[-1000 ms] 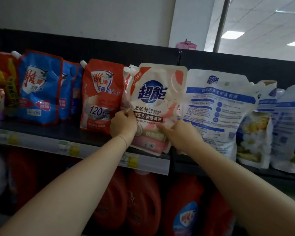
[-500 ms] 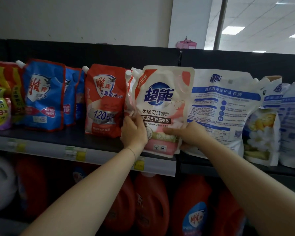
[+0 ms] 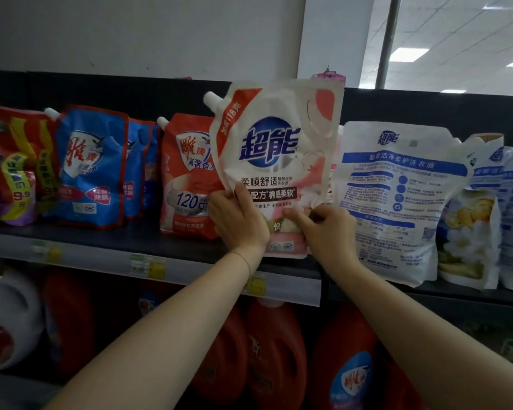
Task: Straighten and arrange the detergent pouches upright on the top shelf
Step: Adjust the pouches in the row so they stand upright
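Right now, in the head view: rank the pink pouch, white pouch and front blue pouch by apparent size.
1. pink pouch and white pouch: about equal; the pink one is held nearer, so unranked.
2. blue pouch: smallest.

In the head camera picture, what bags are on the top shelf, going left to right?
Red pouch with yellow sticker → blue pouch → orange-red pouch → pink-and-white pouch → white pouch with blue writing → flowery pouch.
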Demonstrator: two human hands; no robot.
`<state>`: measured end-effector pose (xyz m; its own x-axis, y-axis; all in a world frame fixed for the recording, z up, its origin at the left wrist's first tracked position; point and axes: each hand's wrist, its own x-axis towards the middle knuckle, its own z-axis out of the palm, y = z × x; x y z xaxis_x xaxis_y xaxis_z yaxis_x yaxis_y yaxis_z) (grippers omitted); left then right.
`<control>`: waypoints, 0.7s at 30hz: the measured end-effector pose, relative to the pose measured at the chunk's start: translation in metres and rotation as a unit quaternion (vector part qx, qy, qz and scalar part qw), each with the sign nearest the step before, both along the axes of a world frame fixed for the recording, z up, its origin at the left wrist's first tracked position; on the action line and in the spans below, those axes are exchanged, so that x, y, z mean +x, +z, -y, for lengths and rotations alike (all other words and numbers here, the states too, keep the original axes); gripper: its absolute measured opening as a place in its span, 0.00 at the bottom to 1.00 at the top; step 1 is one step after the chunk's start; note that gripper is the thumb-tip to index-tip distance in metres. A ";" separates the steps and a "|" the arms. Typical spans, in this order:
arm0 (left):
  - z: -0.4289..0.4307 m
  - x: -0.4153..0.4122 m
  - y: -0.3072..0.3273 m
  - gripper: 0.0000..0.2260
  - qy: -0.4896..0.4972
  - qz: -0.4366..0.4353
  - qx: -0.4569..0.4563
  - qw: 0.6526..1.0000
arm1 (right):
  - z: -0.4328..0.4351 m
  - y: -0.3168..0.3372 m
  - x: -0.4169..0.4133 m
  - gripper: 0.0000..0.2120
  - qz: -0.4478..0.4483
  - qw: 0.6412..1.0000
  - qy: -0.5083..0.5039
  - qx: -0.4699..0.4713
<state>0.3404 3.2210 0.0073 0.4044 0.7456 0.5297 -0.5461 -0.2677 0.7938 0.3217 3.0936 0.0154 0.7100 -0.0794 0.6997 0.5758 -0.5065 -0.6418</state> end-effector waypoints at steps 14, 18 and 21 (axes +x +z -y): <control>-0.146 -0.006 0.003 0.33 0.105 -0.005 0.005 0.994 | -0.145 -0.007 0.011 0.23 -0.011 0.995 0.095 0.011; -0.179 0.007 0.004 0.33 0.117 -0.001 0.028 0.993 | -0.178 -0.009 0.021 0.21 -0.039 0.992 0.117 0.021; -0.197 0.016 0.002 0.32 0.119 -0.001 0.044 0.992 | -0.196 -0.010 0.029 0.21 -0.067 0.990 0.122 0.016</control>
